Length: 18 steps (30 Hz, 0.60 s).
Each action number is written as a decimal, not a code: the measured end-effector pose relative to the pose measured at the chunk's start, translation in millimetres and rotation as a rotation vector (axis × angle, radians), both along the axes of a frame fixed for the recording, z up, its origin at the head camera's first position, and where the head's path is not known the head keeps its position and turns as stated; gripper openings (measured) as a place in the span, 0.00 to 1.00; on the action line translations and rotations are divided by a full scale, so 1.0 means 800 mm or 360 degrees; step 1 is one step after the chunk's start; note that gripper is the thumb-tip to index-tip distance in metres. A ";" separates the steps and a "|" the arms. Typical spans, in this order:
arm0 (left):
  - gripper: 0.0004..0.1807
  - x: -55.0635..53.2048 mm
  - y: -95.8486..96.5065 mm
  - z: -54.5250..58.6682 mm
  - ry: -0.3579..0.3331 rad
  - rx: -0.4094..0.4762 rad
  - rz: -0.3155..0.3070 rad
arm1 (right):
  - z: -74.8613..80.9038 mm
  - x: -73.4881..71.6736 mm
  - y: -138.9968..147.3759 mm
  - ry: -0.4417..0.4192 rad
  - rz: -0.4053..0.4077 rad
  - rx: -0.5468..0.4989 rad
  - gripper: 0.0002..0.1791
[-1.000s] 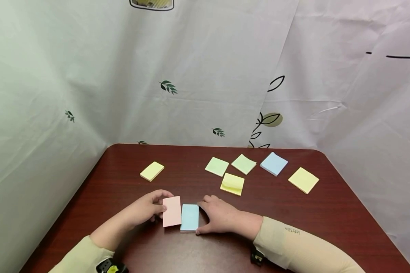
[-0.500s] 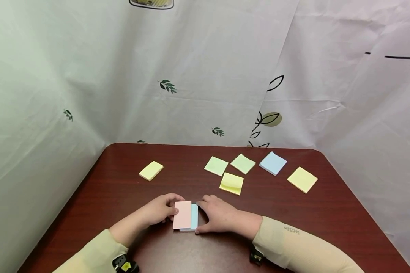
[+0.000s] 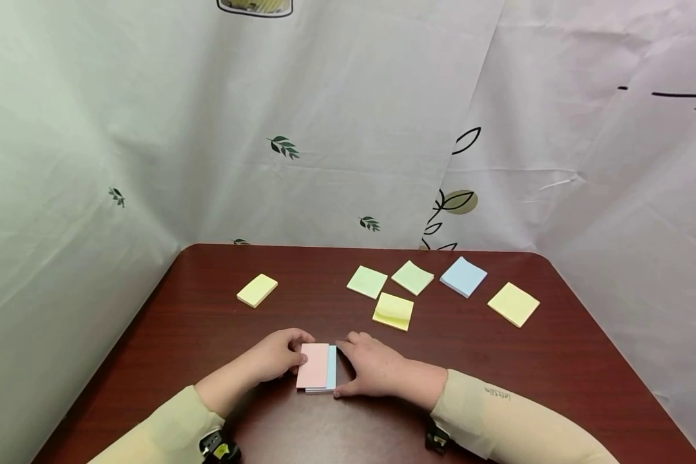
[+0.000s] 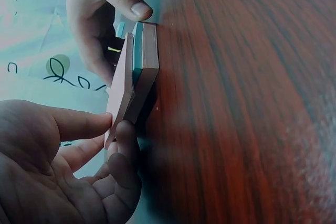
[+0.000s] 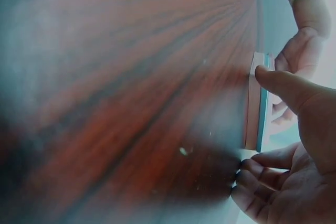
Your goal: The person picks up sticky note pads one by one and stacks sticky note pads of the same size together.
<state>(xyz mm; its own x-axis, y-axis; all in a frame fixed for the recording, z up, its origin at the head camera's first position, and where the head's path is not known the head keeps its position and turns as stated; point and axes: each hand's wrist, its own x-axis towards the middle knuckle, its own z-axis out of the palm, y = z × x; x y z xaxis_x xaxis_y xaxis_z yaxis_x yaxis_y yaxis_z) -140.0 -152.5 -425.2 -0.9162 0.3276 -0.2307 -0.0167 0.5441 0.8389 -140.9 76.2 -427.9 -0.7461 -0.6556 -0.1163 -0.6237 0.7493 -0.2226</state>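
Note:
My left hand pinches a pink sticky note pad by its left side, thumb on top and fingers underneath. The pad overlaps a stack with a light blue sticky note pad on top, leaving a blue strip bare at the right. In the left wrist view the pink pad tilts, its held end raised off the stack. My right hand holds the stack's right side, thumb at the near corner and fingers at the far one. In the right wrist view its thumb touches the stack's edge.
On the dark red table, a small yellow pad lies at the back left. Farther right lie two green pads, a yellow pad with a curled sheet, a blue pad and a yellow square pad. White cloth hangs behind.
My left hand has moved right, bringing the pink pad from beside the stack to over most of the blue pad. The right hand stays almost still.

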 end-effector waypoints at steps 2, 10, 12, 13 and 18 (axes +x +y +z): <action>0.13 0.000 0.002 0.001 -0.0002 -0.0008 0.0011 | 0.000 -0.001 0.001 -0.0008 0.0003 -0.0006 0.48; 0.13 0.001 0.007 0.004 -0.0010 -0.0026 0.0024 | 0.000 -0.002 0.002 -0.0007 0.0034 -0.0030 0.45; 0.13 0.002 0.008 0.004 -0.0015 -0.0022 0.0025 | 0.000 -0.002 0.002 -0.0003 0.0038 -0.0030 0.45; 0.13 0.002 0.009 0.004 -0.0019 -0.0019 0.0029 | 0.000 -0.002 0.002 0.0000 0.0040 -0.0028 0.45; 0.13 0.002 0.012 0.006 -0.0031 -0.0034 0.0052 | -0.001 -0.002 0.002 0.0011 0.0040 -0.0019 0.44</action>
